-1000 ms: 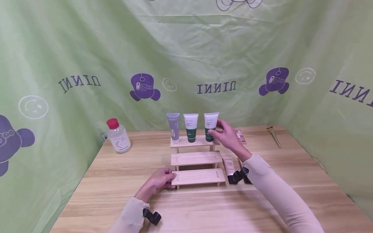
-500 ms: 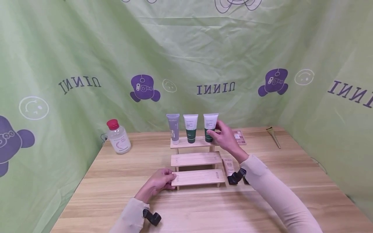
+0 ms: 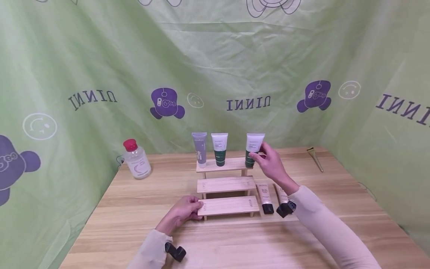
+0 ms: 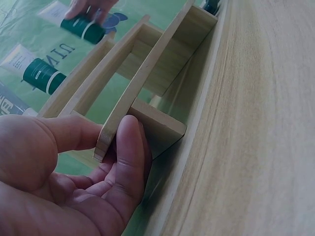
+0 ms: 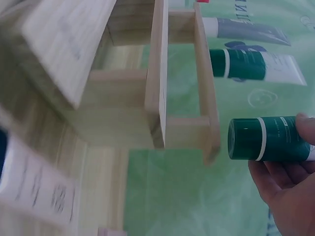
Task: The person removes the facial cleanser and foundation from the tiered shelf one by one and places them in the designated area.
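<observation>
A three-step wooden stand [image 3: 228, 206] sits mid-table, and my left hand [image 3: 183, 208] pinches the left end of its lowest step between thumb and fingers. On the top step a grey-purple tube [image 3: 200, 150] and a green-and-white tube [image 3: 220, 148] stand upright on their caps. My right hand [image 3: 273, 162] grips a second green-and-white tube [image 3: 255, 142], cap down, at the right end of the top step. In the right wrist view, a small gap shows between this tube's cap [image 5: 243, 138] and the step's edge.
Two BB cream tubes, one [image 3: 264, 196] nearer the stand and one [image 3: 281, 191] partly behind my right wrist, lie right of it. A red-capped clear bottle [image 3: 137, 163] stands at the back left. A brush [image 3: 315, 158] lies back right. Green cloth [image 3: 215, 67] hangs behind.
My right hand has moved the green-and-white tube rightward, from on the top step to its right end, off the surface. The palette behind is now hidden. My left hand has stayed put.
</observation>
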`<state>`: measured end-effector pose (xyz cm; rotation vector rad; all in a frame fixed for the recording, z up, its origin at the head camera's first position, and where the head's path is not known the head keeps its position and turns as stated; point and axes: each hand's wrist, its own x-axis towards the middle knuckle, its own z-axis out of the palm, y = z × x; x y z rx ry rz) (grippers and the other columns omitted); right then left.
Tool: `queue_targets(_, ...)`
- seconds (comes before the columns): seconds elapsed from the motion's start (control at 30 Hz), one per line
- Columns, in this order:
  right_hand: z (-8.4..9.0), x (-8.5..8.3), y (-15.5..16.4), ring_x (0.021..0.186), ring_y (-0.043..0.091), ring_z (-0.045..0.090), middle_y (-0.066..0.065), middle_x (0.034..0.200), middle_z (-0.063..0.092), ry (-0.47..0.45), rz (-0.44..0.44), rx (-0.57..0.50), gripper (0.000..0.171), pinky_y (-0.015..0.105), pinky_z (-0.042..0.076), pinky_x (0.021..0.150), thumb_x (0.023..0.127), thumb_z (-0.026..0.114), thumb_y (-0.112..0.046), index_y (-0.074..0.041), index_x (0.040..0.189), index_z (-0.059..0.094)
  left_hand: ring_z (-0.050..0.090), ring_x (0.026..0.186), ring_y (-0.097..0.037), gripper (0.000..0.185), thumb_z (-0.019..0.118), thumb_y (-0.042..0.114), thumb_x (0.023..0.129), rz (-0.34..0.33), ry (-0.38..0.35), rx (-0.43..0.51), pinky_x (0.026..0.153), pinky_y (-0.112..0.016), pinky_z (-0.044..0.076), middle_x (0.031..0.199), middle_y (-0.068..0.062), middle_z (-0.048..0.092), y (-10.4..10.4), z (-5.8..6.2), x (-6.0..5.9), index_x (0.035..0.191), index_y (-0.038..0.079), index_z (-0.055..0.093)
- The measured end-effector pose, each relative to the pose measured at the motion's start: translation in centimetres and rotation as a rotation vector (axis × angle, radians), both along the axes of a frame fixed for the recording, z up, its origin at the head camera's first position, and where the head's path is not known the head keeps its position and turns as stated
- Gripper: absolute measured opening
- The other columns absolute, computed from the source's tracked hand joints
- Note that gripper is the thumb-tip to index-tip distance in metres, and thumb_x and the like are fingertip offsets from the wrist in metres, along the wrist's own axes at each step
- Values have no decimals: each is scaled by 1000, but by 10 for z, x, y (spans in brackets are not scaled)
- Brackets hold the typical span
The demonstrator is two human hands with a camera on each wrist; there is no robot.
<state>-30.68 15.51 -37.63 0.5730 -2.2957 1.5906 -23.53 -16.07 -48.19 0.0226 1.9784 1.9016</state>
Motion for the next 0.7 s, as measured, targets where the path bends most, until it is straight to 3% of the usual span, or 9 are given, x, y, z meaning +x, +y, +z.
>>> queue_targets(0.13,-3,14,26,104,36,61,26,114,61,16,-18,12,39,19,56,82,95,63,-10,8,126,49,64,72,-15,20,54,4,97,0,-4,-7,65,-26,60,87,-13,62,0,-1,0,107,-13,51)
queue_targets(0.27,-6,27,53,105,35,59,27,115,60,33,-79,37,39,11,52,82,95,63,-9,9,127,49,64,73,-16,22,53,4,97,0,-14,-18,66,-27,60,89,-14,62,-1,1,1,110,-14,50)
queue_targets(0.53,-10,47,98,98,-2,53,27,115,59,58,-222,97,38,4,48,81,95,64,-10,9,126,50,63,73,-17,22,54,4,96,0,-11,-12,66,-26,60,88,-13,62,-3,2,2,109,-14,51)
queue_targets(0.7,-17,55,119,96,-9,50,28,115,60,26,-252,136,39,2,46,81,96,62,-12,9,126,50,62,74,-17,21,53,3,96,-8,-13,-13,66,-26,60,88,-13,62,0,3,1,108,-14,51)
